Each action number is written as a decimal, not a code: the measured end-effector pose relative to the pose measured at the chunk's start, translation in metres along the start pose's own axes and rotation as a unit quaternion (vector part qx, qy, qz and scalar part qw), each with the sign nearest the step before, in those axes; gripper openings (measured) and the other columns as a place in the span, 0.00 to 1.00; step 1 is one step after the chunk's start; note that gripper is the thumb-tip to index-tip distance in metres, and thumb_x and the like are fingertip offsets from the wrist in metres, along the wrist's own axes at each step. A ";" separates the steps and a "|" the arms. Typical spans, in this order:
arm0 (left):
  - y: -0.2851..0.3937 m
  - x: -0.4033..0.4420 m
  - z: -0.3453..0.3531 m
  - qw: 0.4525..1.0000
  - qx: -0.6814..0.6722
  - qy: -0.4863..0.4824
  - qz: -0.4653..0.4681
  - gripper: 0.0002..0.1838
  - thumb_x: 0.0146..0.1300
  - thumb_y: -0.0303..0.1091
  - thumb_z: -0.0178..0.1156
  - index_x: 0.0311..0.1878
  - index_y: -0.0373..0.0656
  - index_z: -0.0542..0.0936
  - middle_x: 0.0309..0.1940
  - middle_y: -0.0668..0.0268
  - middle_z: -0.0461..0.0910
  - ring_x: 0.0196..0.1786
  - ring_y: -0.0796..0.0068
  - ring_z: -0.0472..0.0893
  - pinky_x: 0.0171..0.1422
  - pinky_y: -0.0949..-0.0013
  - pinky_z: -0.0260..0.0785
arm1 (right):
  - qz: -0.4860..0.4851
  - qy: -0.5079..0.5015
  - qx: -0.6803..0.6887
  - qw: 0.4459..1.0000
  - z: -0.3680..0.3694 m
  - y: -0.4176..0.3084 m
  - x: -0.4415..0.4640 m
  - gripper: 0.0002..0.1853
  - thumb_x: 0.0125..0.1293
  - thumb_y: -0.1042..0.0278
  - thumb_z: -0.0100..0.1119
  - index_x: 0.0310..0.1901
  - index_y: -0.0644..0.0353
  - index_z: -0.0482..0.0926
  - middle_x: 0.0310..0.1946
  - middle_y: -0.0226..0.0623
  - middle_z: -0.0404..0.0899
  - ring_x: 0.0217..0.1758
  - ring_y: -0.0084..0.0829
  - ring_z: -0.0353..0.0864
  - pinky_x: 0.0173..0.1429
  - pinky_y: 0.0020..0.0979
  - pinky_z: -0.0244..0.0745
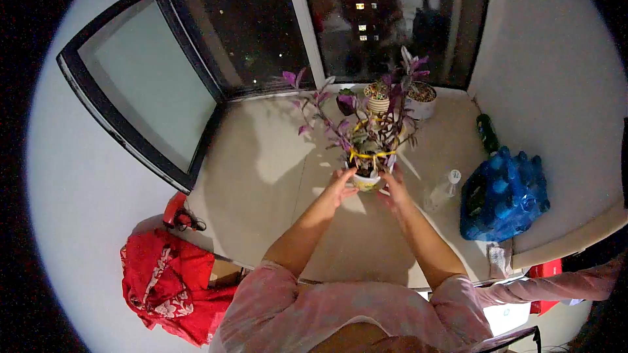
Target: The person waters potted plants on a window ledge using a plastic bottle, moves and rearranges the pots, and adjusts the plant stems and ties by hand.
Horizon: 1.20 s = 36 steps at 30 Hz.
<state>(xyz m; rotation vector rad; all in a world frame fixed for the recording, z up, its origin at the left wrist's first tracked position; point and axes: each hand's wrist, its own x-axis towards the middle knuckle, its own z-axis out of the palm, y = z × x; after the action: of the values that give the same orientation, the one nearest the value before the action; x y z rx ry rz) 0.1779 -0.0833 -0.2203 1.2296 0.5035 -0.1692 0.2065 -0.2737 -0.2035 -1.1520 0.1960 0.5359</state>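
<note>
Both my hands are around a small white pot (367,184) with a yellow pattern, near the middle of the wide sill. My left hand (341,185) grips its left side, and my right hand (394,186) grips its right side. Out of the pot grows a tall plant (333,124) with purple and green leaves. A yellow tie (373,155) runs around its stems. Behind the leaves stand a striped pot (377,101) with a small plant and a white pot (420,106) filled with pebbles.
To the right are a clear bottle (447,186), a blue-wrapped pack of bottles (504,195) and a dark green bottle (487,133). At left, a red hair dryer (175,212) lies near red cloth (167,281). An opened window (147,85) angles inward at left.
</note>
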 end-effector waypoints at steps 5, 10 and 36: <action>0.037 0.055 -0.001 0.999 0.044 0.031 -0.006 0.43 0.49 0.60 0.63 0.63 0.44 0.61 0.64 0.53 0.58 0.50 0.52 0.76 0.50 0.61 0.74 | -0.047 0.024 0.071 0.996 0.020 -0.010 0.040 0.47 0.54 0.56 0.63 0.70 0.39 0.42 0.63 0.42 0.60 0.61 0.42 0.63 0.56 0.47 0.67; 0.054 0.107 -0.014 0.997 0.069 0.022 -0.013 0.47 0.48 0.62 0.63 0.66 0.46 0.59 0.66 0.53 0.55 0.54 0.49 0.73 0.54 0.58 0.71 | -0.092 0.053 0.111 0.988 0.044 -0.010 0.074 0.45 0.54 0.58 0.64 0.68 0.40 0.45 0.64 0.40 0.59 0.64 0.38 0.60 0.56 0.44 0.66; 0.049 0.123 -0.006 0.993 0.115 0.020 -0.023 0.48 0.49 0.69 0.57 0.69 0.52 0.58 0.68 0.59 0.56 0.63 0.49 0.63 0.59 0.54 0.66 | -0.073 0.094 0.027 0.993 0.031 0.002 0.122 0.47 0.57 0.49 0.60 0.71 0.41 0.39 0.65 0.40 0.60 0.60 0.41 0.67 0.55 0.41 0.66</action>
<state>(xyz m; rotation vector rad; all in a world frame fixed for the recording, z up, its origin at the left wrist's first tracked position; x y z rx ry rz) 0.3032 -0.0433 -0.2355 1.4482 0.5600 -0.2470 0.3066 -0.2082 -0.2431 -1.1532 0.2853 0.2916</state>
